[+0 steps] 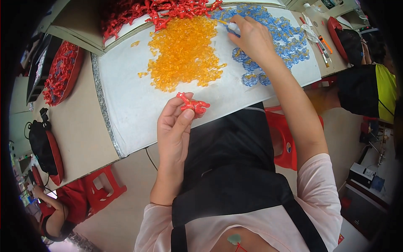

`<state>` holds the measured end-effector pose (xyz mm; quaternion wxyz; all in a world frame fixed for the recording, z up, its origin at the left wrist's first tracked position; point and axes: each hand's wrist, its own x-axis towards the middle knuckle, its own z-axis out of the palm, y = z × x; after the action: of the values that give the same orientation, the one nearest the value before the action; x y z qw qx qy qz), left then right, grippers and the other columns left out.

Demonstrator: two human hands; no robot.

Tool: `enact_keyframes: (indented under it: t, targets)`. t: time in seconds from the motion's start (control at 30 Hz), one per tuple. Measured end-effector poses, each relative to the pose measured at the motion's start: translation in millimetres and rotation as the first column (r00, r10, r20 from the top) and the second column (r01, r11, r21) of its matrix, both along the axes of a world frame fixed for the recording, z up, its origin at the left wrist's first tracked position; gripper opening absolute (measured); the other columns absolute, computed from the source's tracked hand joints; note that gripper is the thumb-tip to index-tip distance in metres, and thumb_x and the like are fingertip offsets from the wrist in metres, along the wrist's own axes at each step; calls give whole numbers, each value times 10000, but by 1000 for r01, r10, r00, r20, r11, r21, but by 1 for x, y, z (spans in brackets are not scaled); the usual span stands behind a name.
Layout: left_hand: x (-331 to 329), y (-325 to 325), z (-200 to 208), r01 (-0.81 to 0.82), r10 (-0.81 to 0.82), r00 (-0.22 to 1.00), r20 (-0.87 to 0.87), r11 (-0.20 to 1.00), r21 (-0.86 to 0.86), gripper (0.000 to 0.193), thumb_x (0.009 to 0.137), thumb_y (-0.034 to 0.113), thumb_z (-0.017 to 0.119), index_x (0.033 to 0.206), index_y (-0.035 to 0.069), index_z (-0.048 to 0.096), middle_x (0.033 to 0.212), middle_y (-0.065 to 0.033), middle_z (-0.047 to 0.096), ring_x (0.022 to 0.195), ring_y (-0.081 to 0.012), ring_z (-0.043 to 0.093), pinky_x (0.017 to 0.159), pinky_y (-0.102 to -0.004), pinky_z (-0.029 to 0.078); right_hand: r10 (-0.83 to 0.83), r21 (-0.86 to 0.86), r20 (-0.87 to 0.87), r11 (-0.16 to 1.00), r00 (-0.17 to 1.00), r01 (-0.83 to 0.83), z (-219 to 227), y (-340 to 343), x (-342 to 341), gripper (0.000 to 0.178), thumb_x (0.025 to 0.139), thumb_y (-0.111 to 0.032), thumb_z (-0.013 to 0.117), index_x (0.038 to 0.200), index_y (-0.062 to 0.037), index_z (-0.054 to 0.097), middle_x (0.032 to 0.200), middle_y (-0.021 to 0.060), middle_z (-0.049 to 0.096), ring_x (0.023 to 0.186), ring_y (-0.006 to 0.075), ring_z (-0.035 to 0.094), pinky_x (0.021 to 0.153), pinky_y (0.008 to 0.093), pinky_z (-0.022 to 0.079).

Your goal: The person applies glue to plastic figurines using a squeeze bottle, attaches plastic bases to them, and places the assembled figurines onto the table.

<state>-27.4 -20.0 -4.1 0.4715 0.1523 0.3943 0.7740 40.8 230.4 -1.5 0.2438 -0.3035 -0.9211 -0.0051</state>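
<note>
My left hand [175, 126] is closed on a small glossy red plastic figure [194, 106], pinched between thumb and fingers above the table's near edge. My right hand [254, 38] reaches to the far side, over the blue pieces. Its fingers are wrapped round a small white bottle [233, 28] with a thin yellow tip pointing left; the fingers hide part of it. Translucent yellow pieces [180, 52] lie in a broad heap on the white table covering [126, 96]. Right of them spread many clear blue pieces [289, 50], some with yellowish centres.
More red figures [168, 9] are piled at the far edge. A red tray [63, 73] of red pieces stands left. Pens and an orange cutter [325, 44] lie right. Red stools [103, 189] stand by the table. Other people sit nearby, one in a yellow-and-black top [369, 92].
</note>
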Motion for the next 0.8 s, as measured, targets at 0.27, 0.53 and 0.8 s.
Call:
enact_keyframes:
  t: [0.27,0.53,0.8]
  targets:
    - [5,1,5,-14,14,1000,3,1000,-4,289,806,71,545,1075,-4,471,1036,-97,532,869,-196,562,776,-306,456,-41,-93,0,995,999,41,8,11,16,236,720,-147,605,942,-91,547,822,93,614,723,240,602,597,336,462]
    - [10,5,8,66,-66,997,51,998,-8,328,817,102,536,1112,-17,455,893,-112,576,768,-172,561,738,-275,447,-30,-717,-638,386,769,-580,34,-63,76,184,708,-34,635,879,-25,569,816,41,543,657,108,548,575,219,456]
    - [24,12,17,275,-270,958,97,960,-43,304,813,98,539,1086,-21,476,885,-133,586,731,-154,567,682,-250,463,-187,-680,-714,-43,674,-732,22,-111,113,235,664,4,668,836,3,507,800,131,532,654,191,567,540,262,475]
